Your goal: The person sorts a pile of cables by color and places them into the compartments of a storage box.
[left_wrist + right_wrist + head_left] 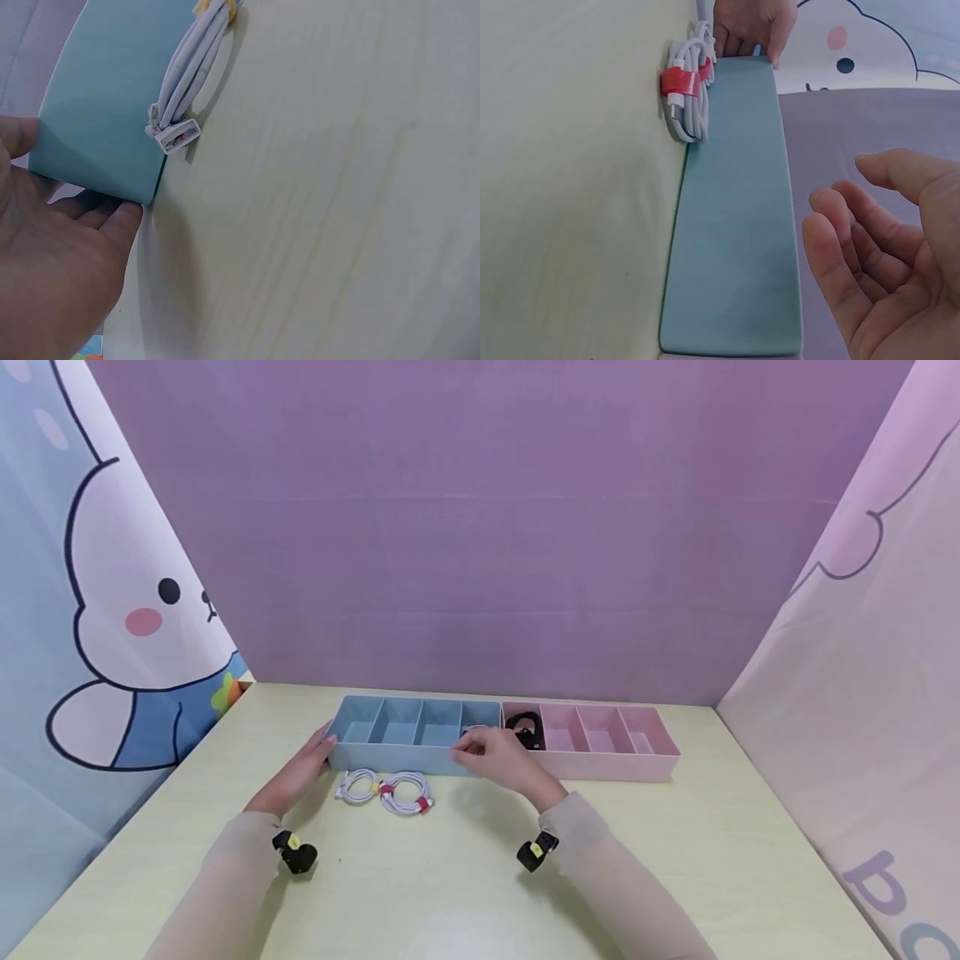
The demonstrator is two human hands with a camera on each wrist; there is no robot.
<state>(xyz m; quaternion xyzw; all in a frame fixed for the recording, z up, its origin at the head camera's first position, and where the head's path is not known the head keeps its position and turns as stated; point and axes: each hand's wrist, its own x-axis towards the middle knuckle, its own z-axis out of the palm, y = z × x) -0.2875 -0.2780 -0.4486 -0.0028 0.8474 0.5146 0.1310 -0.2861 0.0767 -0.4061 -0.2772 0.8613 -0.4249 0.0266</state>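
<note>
A blue divided storage box (390, 757) lies across the table. My left hand (300, 770) holds its left end, thumb near the rim and fingertips against the end wall in the left wrist view (67, 262). My right hand (498, 758) hovers over the front of its rightmost compartment, fingers loosely bent and nothing between them in the right wrist view (900, 255). Part of something pale shows in that compartment, mostly hidden by the hand. Before the box lie two coiled white cables, one with a yellow tie (358, 787), one with red ties (406, 794).
A pink divided box (607, 767) adjoins the blue box's right end. A coiled black cable (534, 731) sits in its leftmost compartment. Behind the boxes rises a purple cloth backdrop (480, 543), with printed cloth at both sides of the pale table (420, 893).
</note>
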